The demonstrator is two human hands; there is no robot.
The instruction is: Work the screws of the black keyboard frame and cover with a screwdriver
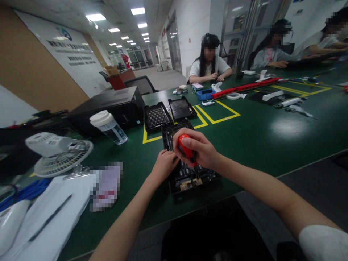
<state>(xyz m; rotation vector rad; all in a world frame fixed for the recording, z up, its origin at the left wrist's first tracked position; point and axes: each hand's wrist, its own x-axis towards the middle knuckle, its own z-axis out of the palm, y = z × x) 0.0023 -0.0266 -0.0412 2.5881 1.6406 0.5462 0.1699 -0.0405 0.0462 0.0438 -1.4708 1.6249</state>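
Observation:
My right hand [202,146] is closed around a screwdriver [185,142] with a red and black handle. Its shaft and tip are hidden by the hand. Below it on the green table lies an open black plastic case [176,190] with dark parts inside. At the near end of the case some gold-brown pieces [191,184] show. My left hand [165,163] rests at the left side of the case with bent fingers close together. The fingertips go in under the right hand, so what they grip cannot be made out.
Two black trays [157,116] [182,108] lie behind the case. To the left stand a lidded bottle [108,127], a black computer case [108,105], a white fan [63,152] and a clipboard with paper [62,203]. A person [209,65] sits across the table.

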